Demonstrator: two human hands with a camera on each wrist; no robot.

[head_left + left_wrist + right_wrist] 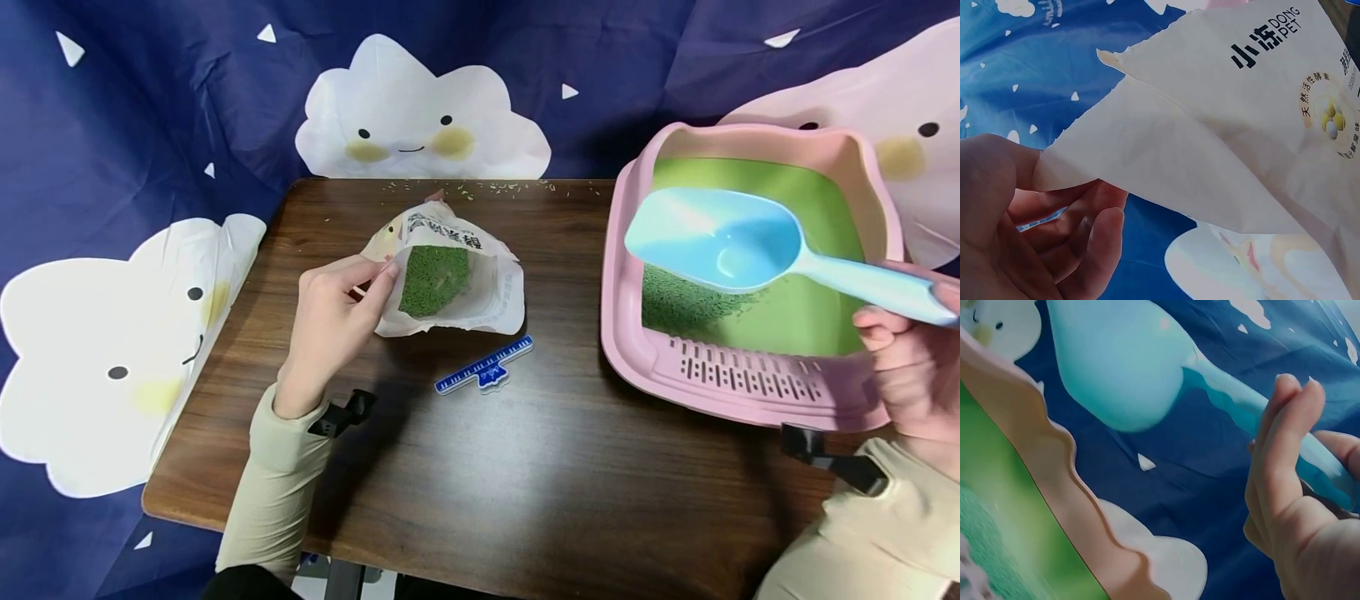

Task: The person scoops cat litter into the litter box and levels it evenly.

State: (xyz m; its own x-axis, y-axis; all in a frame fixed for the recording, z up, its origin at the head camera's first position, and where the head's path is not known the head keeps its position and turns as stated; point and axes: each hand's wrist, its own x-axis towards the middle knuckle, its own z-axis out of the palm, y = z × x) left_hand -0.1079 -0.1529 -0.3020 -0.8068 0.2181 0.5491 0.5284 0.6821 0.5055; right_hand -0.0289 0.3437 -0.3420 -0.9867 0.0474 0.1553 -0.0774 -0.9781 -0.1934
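Between thumb and fingers, my left hand (335, 312) pinches the torn edge of a white paper bag (501, 296). Green pellets (435, 279) show inside its mouth. The left wrist view has the bag's printed side (1210, 125) close up, with the pinched corner at the fingertips. My right hand (915, 358) grips the handle of a light-blue scoop (720, 237), held over a pink litter box (750, 412). The scoop's bowl looks bare inside. A small heap of green pellets (678, 304) lies on the box's green floor, partly hidden by the scoop. Below the bag lies a blue bag clip (483, 367).
A brown wooden table (585, 500) carries everything. Pale bits (517, 188) are scattered along its back edge. The litter box stands at the right, with a perforated front ledge (750, 371). Behind hangs a dark-blue cloth (195, 108) with clouds.
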